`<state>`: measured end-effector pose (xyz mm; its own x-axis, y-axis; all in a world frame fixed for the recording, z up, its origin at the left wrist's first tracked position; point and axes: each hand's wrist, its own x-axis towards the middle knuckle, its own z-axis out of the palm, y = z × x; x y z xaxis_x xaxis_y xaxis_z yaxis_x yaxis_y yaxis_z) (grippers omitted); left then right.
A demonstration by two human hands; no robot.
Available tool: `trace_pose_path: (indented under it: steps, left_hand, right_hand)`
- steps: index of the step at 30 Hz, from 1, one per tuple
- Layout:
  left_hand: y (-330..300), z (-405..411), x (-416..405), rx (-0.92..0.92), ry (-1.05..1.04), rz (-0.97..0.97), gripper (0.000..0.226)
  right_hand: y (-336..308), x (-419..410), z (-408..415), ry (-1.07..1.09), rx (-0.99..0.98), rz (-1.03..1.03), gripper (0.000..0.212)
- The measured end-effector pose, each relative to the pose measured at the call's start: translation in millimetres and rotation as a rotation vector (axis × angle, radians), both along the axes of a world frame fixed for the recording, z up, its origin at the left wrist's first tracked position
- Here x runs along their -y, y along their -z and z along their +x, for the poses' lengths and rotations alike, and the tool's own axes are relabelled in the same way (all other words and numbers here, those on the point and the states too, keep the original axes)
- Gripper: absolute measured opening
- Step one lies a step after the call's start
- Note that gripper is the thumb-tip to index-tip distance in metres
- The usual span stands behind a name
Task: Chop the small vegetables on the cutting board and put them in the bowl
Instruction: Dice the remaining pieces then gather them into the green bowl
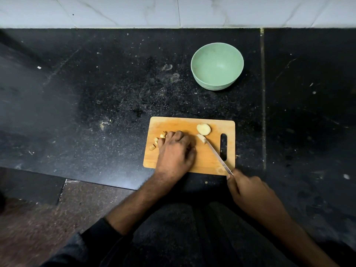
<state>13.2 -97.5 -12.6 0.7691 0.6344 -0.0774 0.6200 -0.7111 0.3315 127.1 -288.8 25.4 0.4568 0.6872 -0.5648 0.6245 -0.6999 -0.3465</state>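
Right hand [248,191] grips knife [215,153], tip at a slice [201,138] on cutting board [208,162], lower centre. Left hand [174,151] rests curled over chopped pieces [156,140]; hold indeterminate. Bowl [217,66] upper right.

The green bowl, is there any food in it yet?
Empty. The green bowl shows only its bare inside; the chopped pieces lie on the cutting board.
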Motion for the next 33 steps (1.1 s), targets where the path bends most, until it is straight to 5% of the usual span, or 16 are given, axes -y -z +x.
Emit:
trace_pose_path:
  steps: [7,33]
  left_hand:
    - [-5,20,5,0.033,0.008,-0.026,0.039]
    - [-4,13,0,-0.02,-0.004,-0.022,0.032]
  right_hand:
    - [-4,-5,4,-0.001,-0.001,-0.011,0.026]
    - [3,-9,1,-0.036,0.008,0.016,0.026]
